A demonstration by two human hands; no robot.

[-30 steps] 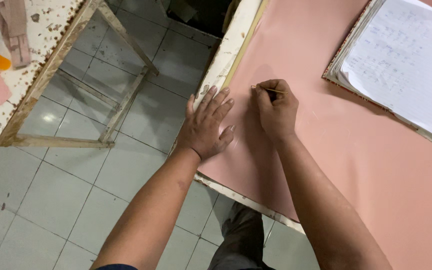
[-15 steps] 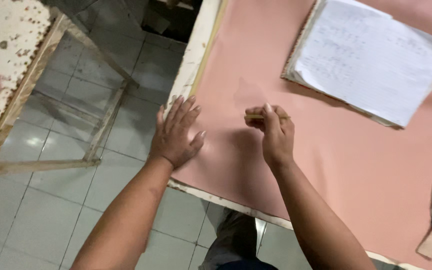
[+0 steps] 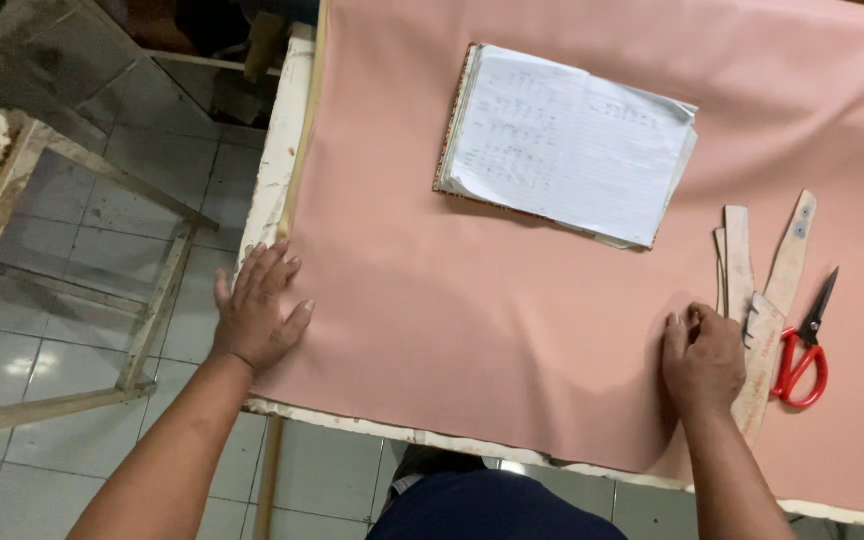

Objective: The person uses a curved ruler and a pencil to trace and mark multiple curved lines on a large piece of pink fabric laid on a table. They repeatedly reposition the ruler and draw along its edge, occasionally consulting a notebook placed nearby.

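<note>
Pale grey floor tiles (image 3: pixel 72 330) run off to the left, glossy enough to catch a little glare, and over them stands a worn wooden frame (image 3: pixel 157 300) whose speckled top is cut off at the picture's edge; the worktable (image 3: pixel 277 170) itself has a chipped, white-painted rim and is covered almost wholly by a sheet of smooth pink fabric (image 3: pixel 472 330), matte and nearly creaseless, its far and right reaches running out of view. On the cloth lies an open notebook (image 3: pixel 567 145) with soft, slightly curled pages of handwriting (too small to read from here); well to its right sit several flat wooden pattern rulers (image 3: pixel 737 260), pale and scuffed, fanned over one another, and just beside them a pair of scissors (image 3: pixel 802 350) with red loop handles and dark blades. The left hand (image 3: pixel 257 315) rests flat at the fabric's left edge, fingers spread wide, palm down, holding nothing, half on the cloth and half over the table rim; the right hand (image 3: pixel 702 360) sits on the fabric near the front edge, touching the lower end of the rulers, its fingers curled in loosely; something thin may be pinched there, but I cannot tell from this angle, since the knuckles hide the fingertips. Both bare forearms run out of the bottom of the frame, and dark blue clothing (image 3: pixel 482 505) shows below the table's near edge.
</note>
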